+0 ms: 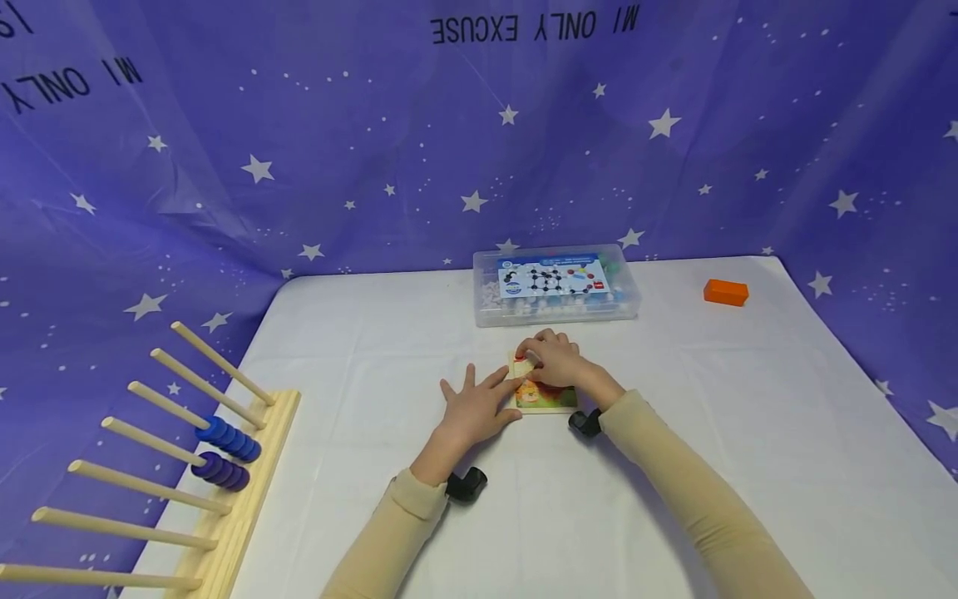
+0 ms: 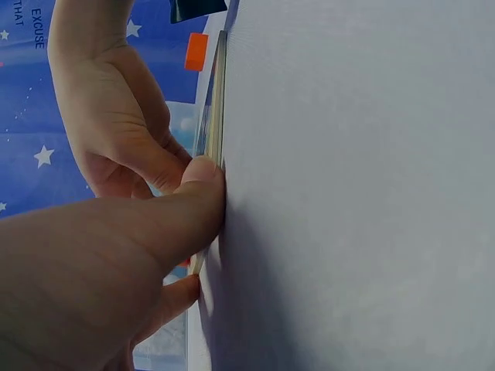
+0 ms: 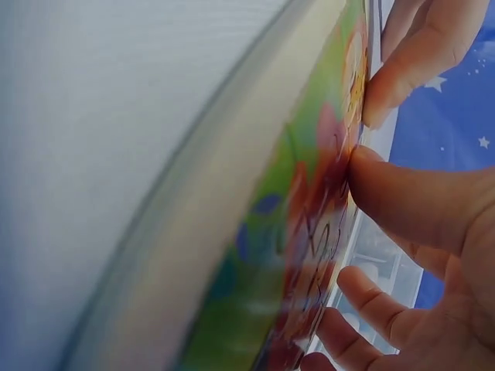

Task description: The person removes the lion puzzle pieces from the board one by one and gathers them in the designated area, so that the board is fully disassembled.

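Picture board (image 1: 550,401) on the table (image 1: 539,516) is best steadied by the left hand (image 1: 475,410), fingers spread wide, with light pressure from the right hand (image 1: 557,362), whose bent fingers' hold cannot be told.

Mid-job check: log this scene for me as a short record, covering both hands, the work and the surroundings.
work: illustrated board on white table
left hand: touches board's left side
right hand: fingers touch board; grip unclear
beyond board: clear plastic box
right of box: orange block
far left: peg stand, blue rings and purple rings on separate pegs
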The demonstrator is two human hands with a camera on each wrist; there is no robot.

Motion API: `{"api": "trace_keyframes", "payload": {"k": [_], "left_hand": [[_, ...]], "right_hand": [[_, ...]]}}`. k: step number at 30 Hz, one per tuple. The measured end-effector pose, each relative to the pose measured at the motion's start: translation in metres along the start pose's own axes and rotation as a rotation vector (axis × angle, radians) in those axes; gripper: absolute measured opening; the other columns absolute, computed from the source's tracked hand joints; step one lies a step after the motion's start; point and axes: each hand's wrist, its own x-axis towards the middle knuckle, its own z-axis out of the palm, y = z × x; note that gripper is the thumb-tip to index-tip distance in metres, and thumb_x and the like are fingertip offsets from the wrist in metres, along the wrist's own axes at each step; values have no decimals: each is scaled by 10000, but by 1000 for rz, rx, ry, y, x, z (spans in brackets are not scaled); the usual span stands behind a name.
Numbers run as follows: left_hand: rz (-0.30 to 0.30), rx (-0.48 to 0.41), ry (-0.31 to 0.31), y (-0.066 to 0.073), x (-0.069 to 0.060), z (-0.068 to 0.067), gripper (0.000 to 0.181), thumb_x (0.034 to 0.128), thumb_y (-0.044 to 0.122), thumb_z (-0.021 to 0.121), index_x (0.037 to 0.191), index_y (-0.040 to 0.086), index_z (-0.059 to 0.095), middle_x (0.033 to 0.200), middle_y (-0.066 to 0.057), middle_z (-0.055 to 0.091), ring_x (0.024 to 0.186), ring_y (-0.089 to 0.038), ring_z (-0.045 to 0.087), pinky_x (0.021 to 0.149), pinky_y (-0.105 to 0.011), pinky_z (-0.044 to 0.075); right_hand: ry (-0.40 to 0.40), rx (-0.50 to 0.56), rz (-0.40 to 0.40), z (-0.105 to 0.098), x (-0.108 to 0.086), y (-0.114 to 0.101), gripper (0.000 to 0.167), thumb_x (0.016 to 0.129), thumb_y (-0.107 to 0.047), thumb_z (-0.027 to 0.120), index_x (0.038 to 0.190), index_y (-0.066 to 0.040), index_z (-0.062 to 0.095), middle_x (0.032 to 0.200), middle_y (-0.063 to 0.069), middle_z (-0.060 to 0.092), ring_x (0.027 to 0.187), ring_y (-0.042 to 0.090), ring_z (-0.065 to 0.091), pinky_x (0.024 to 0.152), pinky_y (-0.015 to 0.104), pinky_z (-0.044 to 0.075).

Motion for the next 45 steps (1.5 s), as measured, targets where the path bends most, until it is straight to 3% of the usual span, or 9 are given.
{"api": "trace_keyframes", "payload": {"k": [9,16,24,33,40,45], "left_hand": [[-11,13,0,4,2,3,559,865,558,437,1387,381,337,1461,82,242,1291,-463,136,854,-737,125],[-38,13,-37,2,-2,2,546,879,552,424,1392,408,305,1472,115,195,1313,-429,92,880,-722,101],[-41,11,-61,2,-3,3,555,877,573,398,1397,407,293,1476,121,180,1320,-417,72,887,-717,96],[-47,29,-47,2,-1,2,557,878,573,397,1398,402,295,1475,120,181,1320,-414,78,887,-717,97],[-39,11,-40,2,-2,0,557,878,565,413,1396,391,309,1474,110,193,1317,-420,83,884,-719,98],[-35,-2,-43,2,-3,0,554,876,560,424,1393,389,319,1471,103,205,1315,-424,90,879,-723,98]], "right_hand": [[-19,-51,2,-3,1,-2,354,847,-189,643,1189,-205,555,1263,159,410,1095,399,336,862,573,261],[-110,-138,-12,-6,7,-2,388,842,-233,644,1201,-251,498,1158,139,430,1013,335,371,806,504,299],[-169,-122,-23,-11,9,-1,309,842,-247,648,1114,-233,501,1123,134,409,981,324,353,797,504,278],[-137,-128,-43,-12,6,1,379,861,-274,622,1212,-254,481,1178,160,387,1013,333,356,810,513,276],[-68,-165,-180,-10,8,17,392,851,-326,617,1220,-243,515,1144,126,418,973,290,406,821,489,342],[-71,-185,-235,-8,9,21,401,851,-339,608,1230,-249,512,1112,90,439,939,258,421,797,450,374]]}}
